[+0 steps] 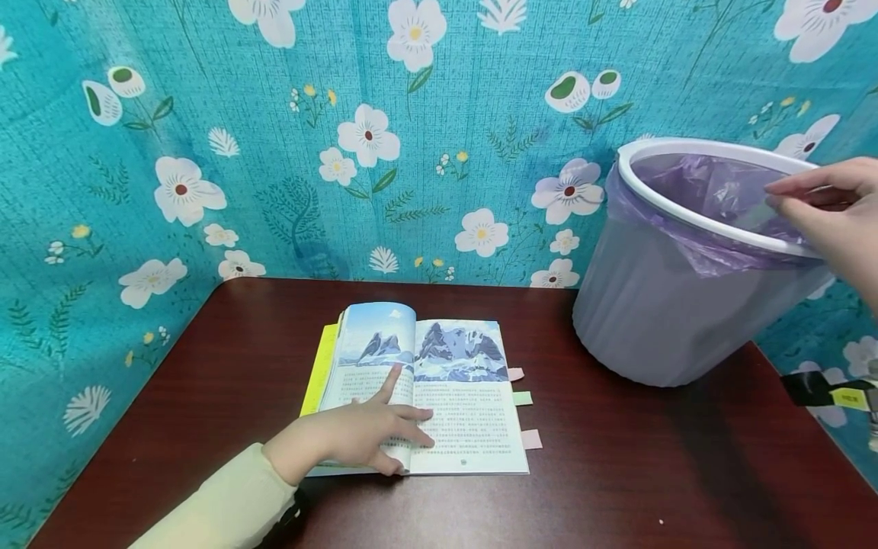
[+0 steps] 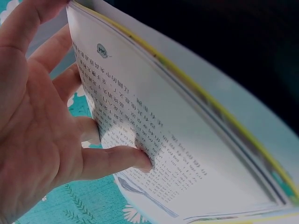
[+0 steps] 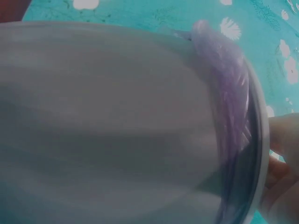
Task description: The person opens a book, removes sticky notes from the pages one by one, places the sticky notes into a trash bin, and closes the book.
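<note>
An open book (image 1: 466, 427) lies on the table, its pages showing snowy mountain pictures above printed text. My left hand (image 1: 363, 435) is spread over its inner fold, fingers apart and pressing on both pages; in the left wrist view the thumb and fingers touch the printed page (image 2: 126, 116). Two pink tabs and a green tab (image 1: 523, 398) stick out from the right edge. Over the mouth of a grey bin (image 1: 686, 305), my right hand (image 1: 837, 206) has thumb and fingertips brought together, with a pale thin slip (image 1: 760, 218) at the tips. The right wrist view shows it beside the rim (image 3: 264, 154).
A purple plastic bag (image 1: 720, 255) lines the bin and folds over its white rim. The bin stands at the right side of the dark brown table (image 1: 583, 473). Behind hangs a teal flowered cloth (image 1: 274, 152). A black strap with a yellow label (image 1: 849, 397) shows at the right edge.
</note>
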A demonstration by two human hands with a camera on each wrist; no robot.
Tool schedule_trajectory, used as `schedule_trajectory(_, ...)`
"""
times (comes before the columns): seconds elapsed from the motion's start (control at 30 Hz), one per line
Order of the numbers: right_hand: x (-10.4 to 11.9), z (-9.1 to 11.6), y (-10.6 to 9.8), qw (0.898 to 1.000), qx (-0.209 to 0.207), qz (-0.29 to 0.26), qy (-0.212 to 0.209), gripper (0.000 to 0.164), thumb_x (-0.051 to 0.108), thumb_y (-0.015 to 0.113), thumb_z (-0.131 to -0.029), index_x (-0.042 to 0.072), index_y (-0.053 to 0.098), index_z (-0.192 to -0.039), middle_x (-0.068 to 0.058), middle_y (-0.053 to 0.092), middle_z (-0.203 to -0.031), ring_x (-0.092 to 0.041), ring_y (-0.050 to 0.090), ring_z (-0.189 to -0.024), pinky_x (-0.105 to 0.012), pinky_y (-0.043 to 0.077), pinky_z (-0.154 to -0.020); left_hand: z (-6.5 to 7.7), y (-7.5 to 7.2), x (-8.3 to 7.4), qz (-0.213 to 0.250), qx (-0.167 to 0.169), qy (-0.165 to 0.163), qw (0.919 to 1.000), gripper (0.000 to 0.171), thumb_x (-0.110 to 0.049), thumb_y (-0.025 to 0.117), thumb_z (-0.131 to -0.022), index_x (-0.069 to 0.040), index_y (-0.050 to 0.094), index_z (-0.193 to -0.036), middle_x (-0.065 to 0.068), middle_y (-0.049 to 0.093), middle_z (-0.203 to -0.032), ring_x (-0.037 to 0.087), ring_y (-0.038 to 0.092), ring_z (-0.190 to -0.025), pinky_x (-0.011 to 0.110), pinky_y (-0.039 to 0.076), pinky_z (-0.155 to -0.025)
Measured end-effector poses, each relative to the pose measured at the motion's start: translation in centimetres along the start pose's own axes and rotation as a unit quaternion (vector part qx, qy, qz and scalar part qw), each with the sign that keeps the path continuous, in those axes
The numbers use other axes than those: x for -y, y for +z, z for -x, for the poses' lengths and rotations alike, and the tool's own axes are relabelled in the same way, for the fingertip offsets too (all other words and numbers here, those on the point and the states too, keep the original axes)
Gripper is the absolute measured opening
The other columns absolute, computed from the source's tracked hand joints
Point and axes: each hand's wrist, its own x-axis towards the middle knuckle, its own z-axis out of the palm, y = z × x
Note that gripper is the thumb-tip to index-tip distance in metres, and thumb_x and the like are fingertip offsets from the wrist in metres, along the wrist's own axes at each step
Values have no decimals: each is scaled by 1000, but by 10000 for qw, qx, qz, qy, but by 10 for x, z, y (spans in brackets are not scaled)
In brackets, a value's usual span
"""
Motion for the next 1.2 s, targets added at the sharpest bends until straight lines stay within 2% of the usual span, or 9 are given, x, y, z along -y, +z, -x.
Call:
schedule_trajectory(0.13, -1, 1, 0, 10000, 65, -6, -26, 27, 5, 59, -91, -12, 64, -111, 31, 40, -85, 14, 39, -68, 1, 30, -59, 0, -1, 0, 68, 19, -38, 10000, 45, -27, 75, -86, -35, 61, -128, -9, 40, -149, 38, -18, -140, 73, 39, -85)
schedule_trajectory(0.27, 0, 2, 1, 9999, 67, -92, -51, 19, 4, 60, -90, -5, 69, -105, 32, 42, -82, 11, 40, -65, -1, 30, -57, 0, -2, 0, 108, 30, -45, 9999, 45, -27, 75, -86, -35, 61, -128, -10, 40, -149, 38, -19, -140, 76, 35, -85)
schedule_trajectory(0.37, 3, 4, 1, 9997, 90, -197, -99, 17, 2, 60, -90, -6, 69, -103, 34, 42, -79, 12, 40, -64, -1, 31, -57, 0, -2, -1, 116, 25, -45, 9999, 45, -27, 75, -86, -35, 62, -128, -10, 40, -149, 38, -19, -140, 74, 37, -86)
schedule_trajectory(0.47, 7, 6, 2, 9997, 127, -160, -153, 23, 1, 61, -89, -13, 65, -106, 35, 41, -79, 13, 40, -65, 1, 31, -59, 0, -2, -1, 98, 32, -45, 9999, 45, -27, 74, -86, -35, 62, -128, -10, 40, -149, 38, -18, -140, 72, 39, -86)
schedule_trajectory(0.73, 18, 13, 4, 9988, -5, -287, -399, 21, 1, 61, -88, -11, 67, -104, 32, 44, -84, 11, 41, -71, 1, 32, -64, 2, -3, -2, 61, 0, 6, 10000, 45, -26, 74, -86, -33, 62, -129, -8, 41, -148, 40, -16, -141, 66, 45, -85)
schedule_trajectory(1.07, 36, 21, 4, 9911, 222, -1130, -661, 18, 1, 63, -90, -6, 69, -105, 25, 56, -88, 4, 50, -72, -1, 38, -66, 1, -2, -2, 83, 12, -39, 10000, 45, -26, 74, -86, -34, 62, -128, -9, 40, -149, 38, -17, -141, 69, 42, -85)
schedule_trajectory(1.2, 44, 26, 6, 9884, 286, -1254, -805, 19, 2, 64, -90, -4, 69, -108, 22, 58, -92, 4, 51, -72, -1, 39, -67, 1, -2, -2, 134, 24, -101, 9999, 45, -27, 74, -86, -35, 62, -128, -9, 40, -149, 37, -18, -141, 74, 37, -86)
